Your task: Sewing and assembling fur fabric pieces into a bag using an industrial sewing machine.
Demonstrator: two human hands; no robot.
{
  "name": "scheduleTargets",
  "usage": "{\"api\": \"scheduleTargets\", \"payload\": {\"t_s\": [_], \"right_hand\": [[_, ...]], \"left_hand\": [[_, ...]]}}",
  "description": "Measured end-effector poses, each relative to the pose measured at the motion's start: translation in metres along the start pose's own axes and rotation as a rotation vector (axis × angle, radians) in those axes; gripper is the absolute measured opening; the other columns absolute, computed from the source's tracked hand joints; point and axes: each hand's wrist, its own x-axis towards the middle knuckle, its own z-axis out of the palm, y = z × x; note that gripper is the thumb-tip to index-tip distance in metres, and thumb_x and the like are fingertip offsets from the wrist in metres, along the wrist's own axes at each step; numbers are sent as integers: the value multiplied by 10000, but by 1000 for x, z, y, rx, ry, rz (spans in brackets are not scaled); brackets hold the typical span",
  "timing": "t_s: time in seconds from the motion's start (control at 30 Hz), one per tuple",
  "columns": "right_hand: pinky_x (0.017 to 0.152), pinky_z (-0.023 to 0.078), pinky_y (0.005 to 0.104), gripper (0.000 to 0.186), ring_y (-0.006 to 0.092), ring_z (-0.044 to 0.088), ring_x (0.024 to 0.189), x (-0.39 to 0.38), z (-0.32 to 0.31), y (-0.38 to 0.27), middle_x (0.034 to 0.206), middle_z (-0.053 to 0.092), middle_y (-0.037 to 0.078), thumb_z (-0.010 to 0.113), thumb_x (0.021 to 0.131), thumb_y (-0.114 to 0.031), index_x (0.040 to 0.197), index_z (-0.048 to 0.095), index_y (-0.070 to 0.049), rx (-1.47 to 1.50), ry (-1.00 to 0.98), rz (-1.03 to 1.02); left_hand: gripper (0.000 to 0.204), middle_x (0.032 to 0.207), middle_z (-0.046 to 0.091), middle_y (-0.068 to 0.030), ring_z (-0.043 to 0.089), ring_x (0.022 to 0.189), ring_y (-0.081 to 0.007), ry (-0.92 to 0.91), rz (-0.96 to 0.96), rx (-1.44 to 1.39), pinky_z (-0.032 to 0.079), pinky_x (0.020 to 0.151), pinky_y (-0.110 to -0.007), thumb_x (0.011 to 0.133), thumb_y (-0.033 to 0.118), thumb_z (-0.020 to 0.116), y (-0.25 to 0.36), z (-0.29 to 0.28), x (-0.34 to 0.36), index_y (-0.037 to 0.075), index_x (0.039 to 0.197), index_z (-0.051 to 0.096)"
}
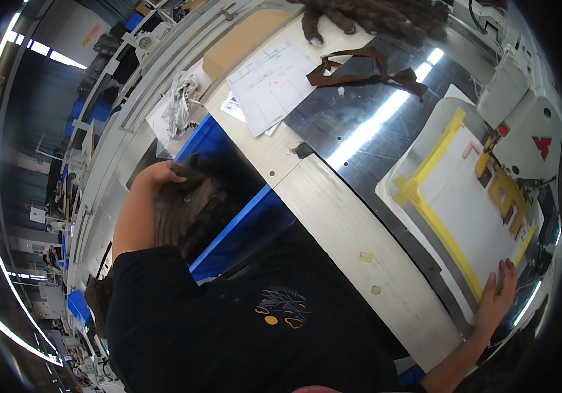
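My left hand [165, 173] is closed on a brown furry piece [192, 206], its fingers curled over the upper edge. That piece hangs over a blue bin [235, 226], whose inside is mostly dark. On the far right, my right hand [495, 298] lies with fingers stretched out at the near corner of a flat sewing template [454, 209]. Yellow tape [435, 229] borders the template's pale sheet, and yellow-edged cutouts [500, 193] lie near the machine. Whether the right fingertips press on the template or only rest beside it, I cannot tell.
A white sewing machine head [520, 111] stands over the template. Brown strips [366, 69] lie on the shiny dark table plate [359, 124]. Printed sheets [271, 85], a cardboard piece [241, 36], crumpled plastic [181, 98] and a brown furry pile [379, 16] sit farther off.
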Motion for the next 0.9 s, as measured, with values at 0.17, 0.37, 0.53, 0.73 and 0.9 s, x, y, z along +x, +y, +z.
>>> {"api": "scheduleTargets", "payload": {"t_s": [0.17,0.37,0.53,0.73,0.9], "right_hand": [[1198,361,436,347,346,516,1390,2,-1,-6,1474,566,161,585,1036,-191,1343,636,-37,-34,1,20],[1169,385,460,337,364,537,1357,10,-3,-11,1453,584,167,631,977,-154,1296,652,-46,8,34,-2],[1091,442,443,316,382,600,1247,14,-29,-66,1327,638,192,687,898,-136,1193,676,-22,94,-86,-137],[1027,493,414,493,354,644,1187,23,-61,-149,1256,672,191,793,777,-168,1230,677,-10,426,-196,-281],[1028,494,368,672,257,653,1145,37,-72,-178,1251,684,160,910,767,-276,1305,638,22,798,-305,-400]], "left_hand": [[389,1150,756,-119,720,1052,-265,-2,111,-484,544,998,-417,862,27,748,-10,-12,-22,-17,1242,681],[257,1033,776,-56,720,938,-154,59,389,73,571,872,-311,854,39,766,93,-17,-66,-28,1099,729],[304,971,738,-61,693,917,-145,270,833,623,551,827,-307,772,0,861,237,56,-162,14,1042,723],[622,1092,699,-103,700,981,-260,143,1926,886,553,866,-345,669,-33,881,342,141,-195,20,1238,636],[418,917,681,-92,670,808,-178,-80,1886,569,509,727,-286,652,5,846,373,226,-214,-14,1029,665]]}}
